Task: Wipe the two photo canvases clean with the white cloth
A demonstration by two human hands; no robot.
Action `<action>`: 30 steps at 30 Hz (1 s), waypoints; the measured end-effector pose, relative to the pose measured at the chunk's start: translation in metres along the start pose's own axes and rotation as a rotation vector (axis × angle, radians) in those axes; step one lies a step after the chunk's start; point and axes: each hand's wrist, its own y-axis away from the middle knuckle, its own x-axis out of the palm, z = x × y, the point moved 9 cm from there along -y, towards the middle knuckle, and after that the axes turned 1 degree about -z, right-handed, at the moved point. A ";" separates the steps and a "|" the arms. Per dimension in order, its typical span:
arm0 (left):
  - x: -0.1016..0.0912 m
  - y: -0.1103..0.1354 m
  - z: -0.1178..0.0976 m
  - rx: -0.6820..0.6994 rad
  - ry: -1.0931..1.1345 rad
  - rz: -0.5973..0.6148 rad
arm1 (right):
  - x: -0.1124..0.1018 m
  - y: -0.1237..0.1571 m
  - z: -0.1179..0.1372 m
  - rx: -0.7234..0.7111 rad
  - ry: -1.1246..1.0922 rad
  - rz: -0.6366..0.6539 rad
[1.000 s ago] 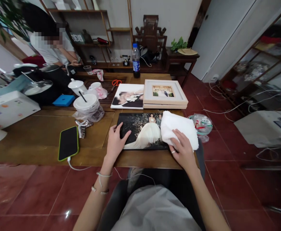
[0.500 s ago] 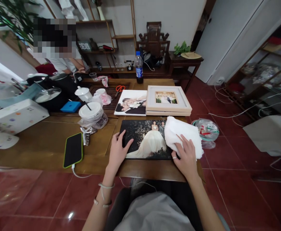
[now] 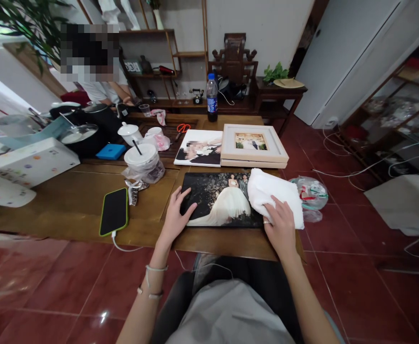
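Note:
A dark wedding photo panel (image 3: 216,198) lies flat at the near edge of the wooden table (image 3: 69,200). My left hand (image 3: 176,216) rests on its left end, fingers spread and flat, holding it down. My right hand (image 3: 280,223) presses a folded white cloth (image 3: 272,193) onto the panel's right end, fingers curled over the cloth.
Behind the panel lie a second photo print (image 3: 199,148) and a pale framed picture (image 3: 254,143). A phone in a green case (image 3: 113,218), a lidded bowl in a bag (image 3: 141,160), a teapot, scissors and a cola bottle (image 3: 212,97) stand further left and back. Another person sits at the far left.
My right hand and the cloth have stayed on the panel's right end, shifting only slightly. The camera view has tilted up and drifted a little. My left hand has kept its place.

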 end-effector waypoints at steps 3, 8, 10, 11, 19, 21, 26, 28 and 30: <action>0.000 -0.003 -0.006 0.031 0.027 0.033 | -0.001 0.000 0.000 0.005 -0.014 -0.001; 0.000 -0.004 -0.012 0.070 0.069 0.067 | 0.000 0.000 0.000 0.013 -0.011 0.027; 0.002 -0.002 -0.013 0.086 0.069 0.079 | -0.001 -0.001 0.000 0.011 -0.010 0.027; 0.003 -0.002 -0.013 0.092 0.064 0.083 | -0.001 -0.001 0.001 0.009 -0.013 0.024; 0.013 -0.006 -0.007 0.083 -0.030 0.182 | -0.009 0.003 -0.002 0.030 -0.087 -0.046; 0.016 -0.007 -0.010 0.088 -0.041 0.210 | -0.014 0.004 -0.001 0.021 -0.109 -0.072; 0.025 -0.005 -0.022 0.118 -0.012 0.238 | -0.022 0.004 0.013 -0.081 -0.170 -0.085; 0.030 -0.003 -0.026 0.132 -0.005 0.245 | -0.018 0.001 0.018 -0.116 -0.148 0.004; 0.033 -0.001 -0.029 0.140 -0.008 0.239 | -0.012 -0.002 0.019 -0.120 -0.106 0.104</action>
